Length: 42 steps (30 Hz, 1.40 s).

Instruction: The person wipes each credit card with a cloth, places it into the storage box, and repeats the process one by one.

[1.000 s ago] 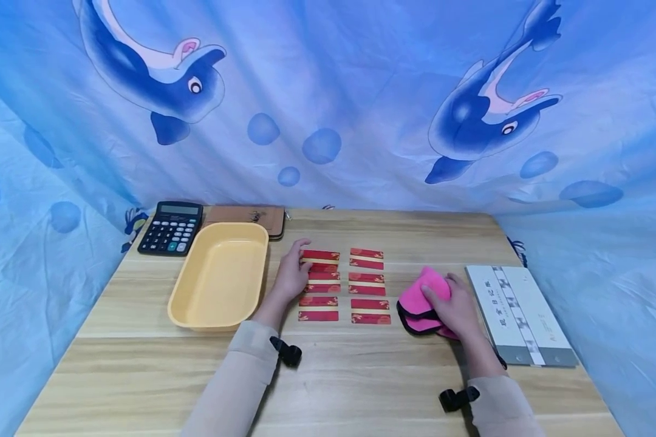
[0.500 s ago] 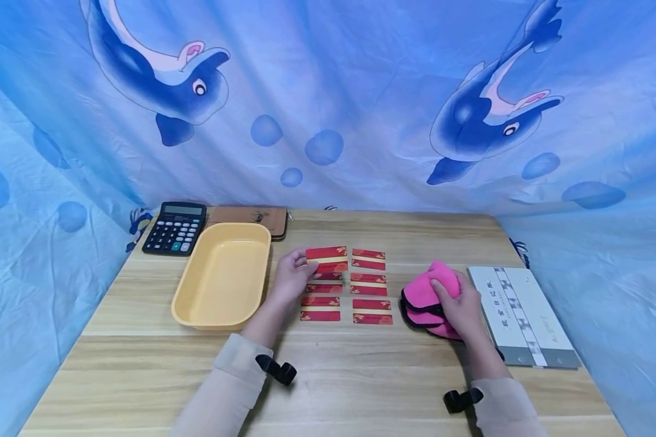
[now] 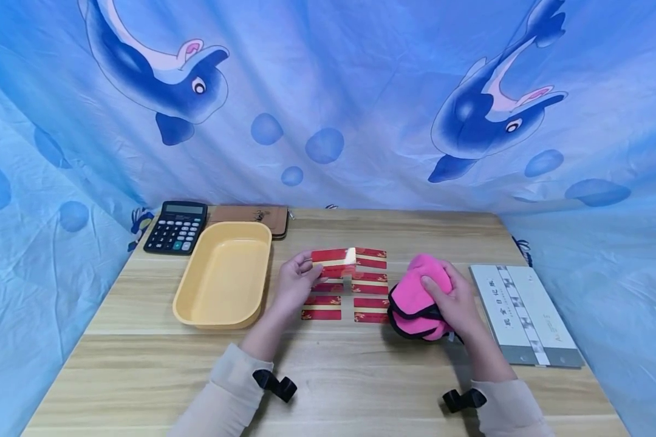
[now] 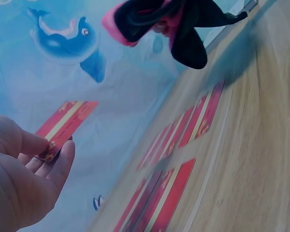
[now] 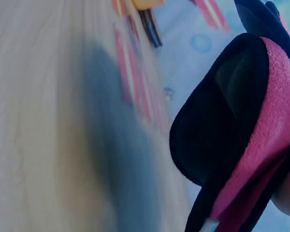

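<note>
The left hand (image 3: 294, 285) pinches one red card (image 3: 334, 260) by its near end, thumb on top and fingertips (image 4: 63, 157) curled under it, so the card juts away from the hand and hangs lifted above the rows of other red cards (image 3: 370, 300) that lie flat on the wooden table (image 3: 142, 370). The right hand (image 3: 455, 300) grips a folded pink cloth (image 3: 415, 297), its fingers wrapped over the top and the bundle raised just clear of the table, right beside the nearest cards; the cloth's lower folds hang free beneath the palm. The held card is a long red strip with a pale gold band down its middle and small gold ornament at the ends (the print is too small to read). The cloth is bright pink fleece edged and backed in black, as the right wrist view shows close up. To the left of the cards sits a yellow tray (image 3: 197, 303), oblong with rounded corners, and nothing lies in it. Behind the tray are a black calculator (image 3: 176, 226) and a brown notebook (image 3: 254, 215), the notebook partly hidden by the tray's far rim. At the table's right edge lies a grey and white booklet (image 3: 525, 314), flat and apart from the cloth. A blue dolphin-print sheet (image 3: 328, 103) hangs behind.
</note>
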### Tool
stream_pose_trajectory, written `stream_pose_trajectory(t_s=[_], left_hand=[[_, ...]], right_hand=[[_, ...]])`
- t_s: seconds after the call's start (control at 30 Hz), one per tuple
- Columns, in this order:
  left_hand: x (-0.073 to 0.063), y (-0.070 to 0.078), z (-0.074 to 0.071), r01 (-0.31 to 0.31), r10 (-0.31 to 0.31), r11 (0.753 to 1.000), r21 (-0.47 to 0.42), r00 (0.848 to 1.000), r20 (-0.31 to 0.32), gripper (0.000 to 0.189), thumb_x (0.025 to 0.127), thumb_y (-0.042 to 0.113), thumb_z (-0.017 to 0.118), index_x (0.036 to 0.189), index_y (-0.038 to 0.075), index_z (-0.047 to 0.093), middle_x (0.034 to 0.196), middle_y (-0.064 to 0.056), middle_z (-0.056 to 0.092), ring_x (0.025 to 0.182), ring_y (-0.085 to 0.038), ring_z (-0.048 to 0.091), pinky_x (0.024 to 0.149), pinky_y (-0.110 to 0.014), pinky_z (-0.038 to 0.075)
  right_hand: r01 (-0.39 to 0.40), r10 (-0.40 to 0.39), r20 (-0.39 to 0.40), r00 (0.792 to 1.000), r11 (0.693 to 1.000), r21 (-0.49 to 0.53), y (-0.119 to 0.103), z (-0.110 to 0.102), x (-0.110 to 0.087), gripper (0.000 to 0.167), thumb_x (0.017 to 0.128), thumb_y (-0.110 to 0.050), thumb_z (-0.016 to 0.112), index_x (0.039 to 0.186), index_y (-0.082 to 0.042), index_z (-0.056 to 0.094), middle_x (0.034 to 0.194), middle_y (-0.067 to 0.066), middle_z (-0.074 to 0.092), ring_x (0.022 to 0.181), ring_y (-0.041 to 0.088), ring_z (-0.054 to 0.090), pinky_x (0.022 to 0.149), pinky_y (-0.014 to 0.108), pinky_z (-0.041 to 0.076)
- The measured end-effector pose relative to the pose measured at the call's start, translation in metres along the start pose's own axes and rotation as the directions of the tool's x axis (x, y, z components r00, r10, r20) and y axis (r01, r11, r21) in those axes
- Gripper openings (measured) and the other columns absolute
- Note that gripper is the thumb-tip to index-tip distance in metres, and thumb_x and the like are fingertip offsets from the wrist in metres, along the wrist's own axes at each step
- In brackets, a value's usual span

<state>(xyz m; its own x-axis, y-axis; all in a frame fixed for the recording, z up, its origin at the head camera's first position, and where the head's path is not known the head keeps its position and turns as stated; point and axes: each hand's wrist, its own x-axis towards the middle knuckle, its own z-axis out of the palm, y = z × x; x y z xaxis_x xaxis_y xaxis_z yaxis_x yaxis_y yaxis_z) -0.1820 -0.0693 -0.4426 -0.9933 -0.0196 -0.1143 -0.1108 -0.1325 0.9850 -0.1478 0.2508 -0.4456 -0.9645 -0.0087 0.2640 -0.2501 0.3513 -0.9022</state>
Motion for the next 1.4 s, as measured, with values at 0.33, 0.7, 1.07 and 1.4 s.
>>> stream_pose_trajectory(t_s=[0.33,0.7,1.07,1.4], left_hand=[[-0.015,0.004,0.015,-0.012,0.016,0.999,-0.039,0.995,0.102,0.043,0.100,-0.003,0.058,0.142,-0.006,0.050,0.129,-0.028,0.063,0.103,-0.035,0.071,0.090,-0.040,0.059],[-0.024,-0.007,0.028,-0.094,0.096,0.995,-0.021,0.970,0.224,0.040,0.103,-0.001,0.054,0.142,-0.008,0.050,0.127,-0.029,0.063,0.105,-0.040,0.070,0.096,-0.049,0.054],[-0.027,-0.014,0.039,-0.204,0.161,0.975,0.089,0.923,0.350,0.040,0.104,0.000,0.049,0.144,0.000,0.052,0.125,-0.016,0.069,0.070,-0.006,0.063,0.059,-0.017,0.052],[-0.026,-0.007,0.030,-0.210,0.170,0.972,0.105,0.938,0.301,0.036,0.103,0.000,0.052,0.138,-0.005,0.055,0.124,-0.023,0.068,0.111,-0.028,0.068,0.087,-0.022,0.057]], right_hand=[[0.071,-0.067,0.052,0.996,0.993,-0.093,-0.039,0.025,-0.002,0.044,0.084,-0.019,0.086,0.124,-0.018,0.070,0.108,0.005,0.074,0.083,0.020,0.066,0.062,0.030,0.057],[0.290,-0.365,-0.042,0.930,0.801,-0.523,-0.052,0.061,0.000,0.047,0.078,-0.022,0.089,0.120,-0.007,0.074,0.107,0.014,0.074,0.090,0.031,0.072,0.067,0.044,0.061],[0.429,-0.509,0.010,0.861,0.714,-0.553,-0.069,0.094,-0.007,0.045,0.075,-0.017,0.089,0.116,-0.007,0.076,0.101,0.016,0.072,0.077,0.030,0.071,0.055,0.042,0.059],[0.317,-0.418,-0.050,0.907,0.758,-0.570,-0.062,0.080,-0.005,0.045,0.078,-0.016,0.088,0.120,-0.010,0.075,0.107,0.014,0.071,0.076,0.031,0.071,0.058,0.042,0.061]])
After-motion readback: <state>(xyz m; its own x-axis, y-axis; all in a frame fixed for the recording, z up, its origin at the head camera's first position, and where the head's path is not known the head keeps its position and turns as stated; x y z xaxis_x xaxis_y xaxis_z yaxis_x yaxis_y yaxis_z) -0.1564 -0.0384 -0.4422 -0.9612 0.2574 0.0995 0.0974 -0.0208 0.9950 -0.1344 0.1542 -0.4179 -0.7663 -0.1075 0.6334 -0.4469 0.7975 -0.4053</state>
